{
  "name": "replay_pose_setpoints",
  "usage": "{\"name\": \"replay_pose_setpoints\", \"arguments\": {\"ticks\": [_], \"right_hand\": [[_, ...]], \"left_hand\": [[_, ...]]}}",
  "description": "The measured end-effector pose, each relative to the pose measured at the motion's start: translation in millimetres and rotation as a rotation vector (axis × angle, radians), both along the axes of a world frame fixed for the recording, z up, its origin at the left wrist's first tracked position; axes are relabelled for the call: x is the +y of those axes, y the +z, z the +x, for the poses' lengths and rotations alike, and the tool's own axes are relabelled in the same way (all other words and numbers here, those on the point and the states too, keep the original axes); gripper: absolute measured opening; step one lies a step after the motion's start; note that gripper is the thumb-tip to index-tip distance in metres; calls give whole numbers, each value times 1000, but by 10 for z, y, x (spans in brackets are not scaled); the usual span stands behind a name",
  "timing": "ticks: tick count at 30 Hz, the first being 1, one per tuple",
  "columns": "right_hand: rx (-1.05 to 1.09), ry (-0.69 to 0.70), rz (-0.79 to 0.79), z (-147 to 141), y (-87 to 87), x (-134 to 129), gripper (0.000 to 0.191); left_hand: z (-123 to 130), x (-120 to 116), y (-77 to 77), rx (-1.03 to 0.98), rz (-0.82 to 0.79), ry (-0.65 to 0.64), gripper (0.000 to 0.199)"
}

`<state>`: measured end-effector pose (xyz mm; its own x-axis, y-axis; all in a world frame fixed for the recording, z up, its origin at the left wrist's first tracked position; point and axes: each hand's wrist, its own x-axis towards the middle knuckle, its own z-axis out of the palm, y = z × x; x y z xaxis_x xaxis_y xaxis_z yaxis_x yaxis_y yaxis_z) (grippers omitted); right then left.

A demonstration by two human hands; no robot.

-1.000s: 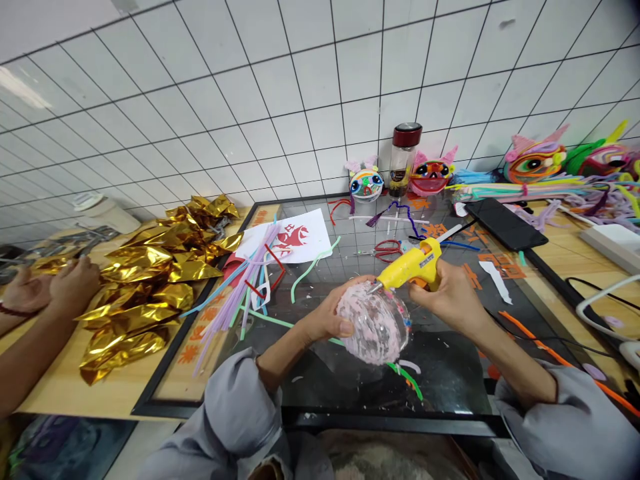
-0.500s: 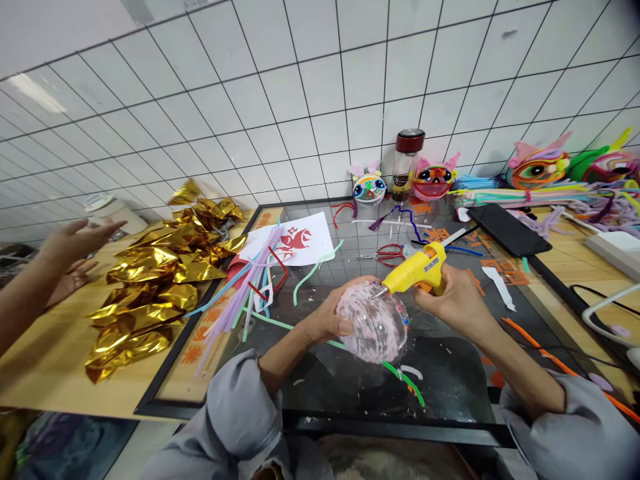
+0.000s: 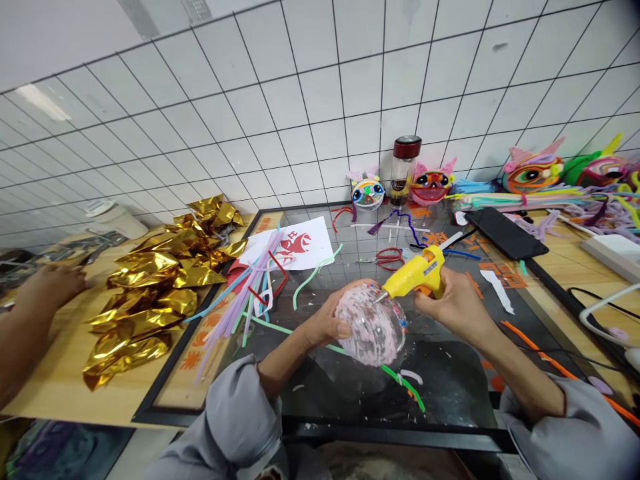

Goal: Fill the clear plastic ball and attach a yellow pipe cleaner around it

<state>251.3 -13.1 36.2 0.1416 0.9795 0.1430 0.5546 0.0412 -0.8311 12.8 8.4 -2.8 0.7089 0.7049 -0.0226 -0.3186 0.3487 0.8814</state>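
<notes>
My left hand grips the left side of a clear plastic ball streaked with pale pink fuzz. In my right hand is a yellow glue gun, fingers wrapped round its handle. The metal nozzle points down-left and meets the ball's upper part; whether it touches the surface I cannot tell. Small red and blue bits show along the ball's right edge. Just below the ball lies a green pipe cleaner on the dark glass mat. Red-handled scissors rest beyond the ball.
Crumpled gold foil and a bundle of lilac pipe cleaners lie left, beside a white sheet with a red print. A black phone, a lidded bottle and finished animal heads stand behind. Another person's hand is far left.
The glue gun's nozzle has shifted slightly over the ball, while my left hand keeps its hold. At far left, the other person's raised hands have come down to the table.
</notes>
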Motion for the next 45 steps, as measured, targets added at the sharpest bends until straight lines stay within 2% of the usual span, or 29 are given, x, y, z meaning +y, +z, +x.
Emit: {"name": "replay_pose_setpoints", "arguments": {"ticks": [10, 27, 36, 45], "right_hand": [[-65, -11, 13, 5, 63, -19, 15], [-47, 18, 44, 27, 48, -18, 13], [6, -14, -6, -22, 110, -29, 16], [15, -60, 16, -22, -40, -1, 23]], "left_hand": [[-5, -10, 8, -23, -4, 1, 93], [-8, -7, -7, -9, 2, -8, 98], [10, -12, 17, -51, 15, 51, 94], [25, -54, 70, -76, -6, 46, 92]]}}
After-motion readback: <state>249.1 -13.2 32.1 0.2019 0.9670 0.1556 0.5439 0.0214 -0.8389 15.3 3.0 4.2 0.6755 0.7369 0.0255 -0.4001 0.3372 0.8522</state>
